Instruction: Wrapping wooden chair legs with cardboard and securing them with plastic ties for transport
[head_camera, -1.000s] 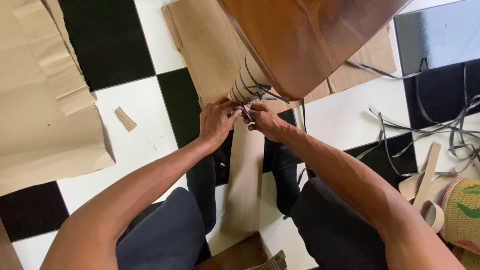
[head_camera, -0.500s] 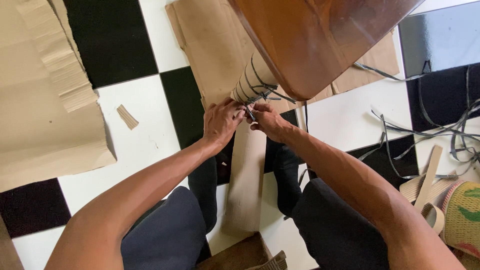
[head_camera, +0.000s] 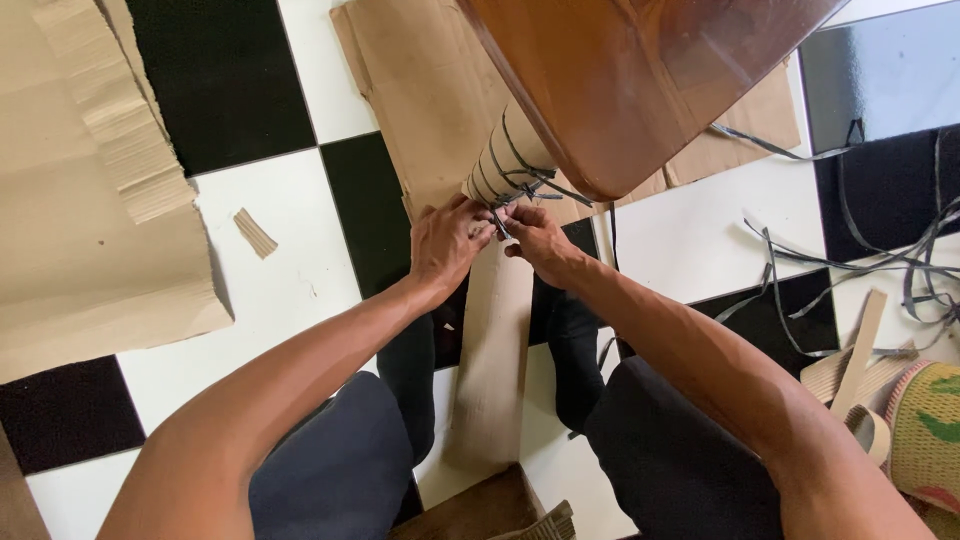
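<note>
A polished brown wooden table top (head_camera: 620, 70) fills the upper middle. Below its corner stands a table leg wrapped in tan cardboard (head_camera: 500, 160), bound round with dark plastic strap (head_camera: 520, 175). My left hand (head_camera: 445, 245) and my right hand (head_camera: 535, 240) meet at the foot of that wrapped leg. Each pinches an end of the dark strap where it is knotted. A long cardboard strip (head_camera: 490, 350) runs down from the hands between my knees.
The floor is black and white tiles. A large cardboard sheet (head_camera: 80, 200) lies at left, with a small scrap (head_camera: 253, 233) near it. Loose dark straps (head_camera: 860, 260) trail at right, beside a woven coloured basket (head_camera: 925, 430) and cardboard strips (head_camera: 858, 360).
Both hands have shifted slightly up and right toward the strap knot, staying pinched on the strap ends. The view has moved a little.
</note>
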